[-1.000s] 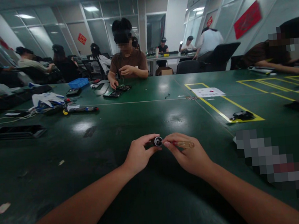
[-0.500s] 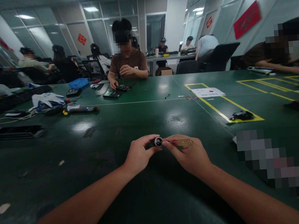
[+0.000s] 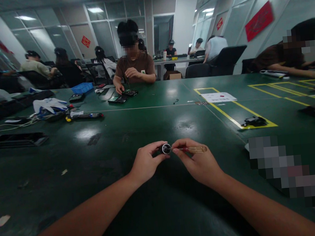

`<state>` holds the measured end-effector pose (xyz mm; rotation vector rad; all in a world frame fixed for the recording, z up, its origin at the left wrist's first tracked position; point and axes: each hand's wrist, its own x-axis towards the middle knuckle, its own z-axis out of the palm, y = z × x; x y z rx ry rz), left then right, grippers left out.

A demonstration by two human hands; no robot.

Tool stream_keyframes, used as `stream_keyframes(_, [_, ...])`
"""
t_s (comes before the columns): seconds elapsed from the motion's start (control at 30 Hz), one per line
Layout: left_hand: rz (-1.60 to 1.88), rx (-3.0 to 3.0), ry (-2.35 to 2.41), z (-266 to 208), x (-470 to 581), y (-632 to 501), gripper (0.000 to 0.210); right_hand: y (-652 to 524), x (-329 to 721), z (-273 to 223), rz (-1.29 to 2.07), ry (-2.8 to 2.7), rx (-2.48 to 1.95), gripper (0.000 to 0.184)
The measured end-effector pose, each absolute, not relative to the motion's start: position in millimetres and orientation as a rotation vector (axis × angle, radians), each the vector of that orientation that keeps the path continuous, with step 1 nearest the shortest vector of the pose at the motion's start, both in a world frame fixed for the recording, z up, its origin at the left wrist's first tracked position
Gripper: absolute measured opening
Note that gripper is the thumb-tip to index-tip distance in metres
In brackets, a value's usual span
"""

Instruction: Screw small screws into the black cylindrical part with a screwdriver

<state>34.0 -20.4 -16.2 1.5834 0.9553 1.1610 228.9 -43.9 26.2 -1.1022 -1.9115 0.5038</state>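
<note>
Over the near middle of the green table, my left hand (image 3: 147, 162) is closed round a small dark cylindrical part (image 3: 166, 149). Its round open end, with a pale rim, faces me; the details inside are too small to make out. My right hand (image 3: 200, 160) grips a screwdriver (image 3: 195, 149) with a clear amber handle and a red section near the shaft. The thin metal shaft points left, and its tip is at the open end of the part. Whether the tip touches anything inside I cannot tell.
A multicoloured screwdriver-like tool (image 3: 87, 116) and white-blue gloves (image 3: 50, 106) lie to the left. Yellow tape (image 3: 226, 115) frames a black part (image 3: 254, 122) and a paper sheet (image 3: 218, 97) on the right. Across the table (image 3: 136, 123), a person (image 3: 135, 66) handles small devices.
The screwdriver has shifted slightly right in my right hand, and more of its shaft shows. The open end of the part has turned slightly. My left hand stays in place.
</note>
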Motion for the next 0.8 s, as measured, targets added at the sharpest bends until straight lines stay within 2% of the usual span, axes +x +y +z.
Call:
stream_keyframes(0.17, [1.16, 1.585, 0.966, -14.2, 33.9, -21.9, 0.041, -43.5, 230.7, 24.9, 0.562, -1.875, -1.098, 0.005])
stream_keyframes(0.5, [1.189, 1.558, 0.933, -13.8, 35.9, -19.9, 0.037, -42.1, 228.9, 18.7, 0.608, -1.773, -1.141, 0.009])
stream_keyframes(0.8, [1.161, 1.7, 0.96, -7.2, 35.4, -22.0, 0.034, -38.3, 224.0, 21.1, 0.823, -1.57, -1.124, 0.015])
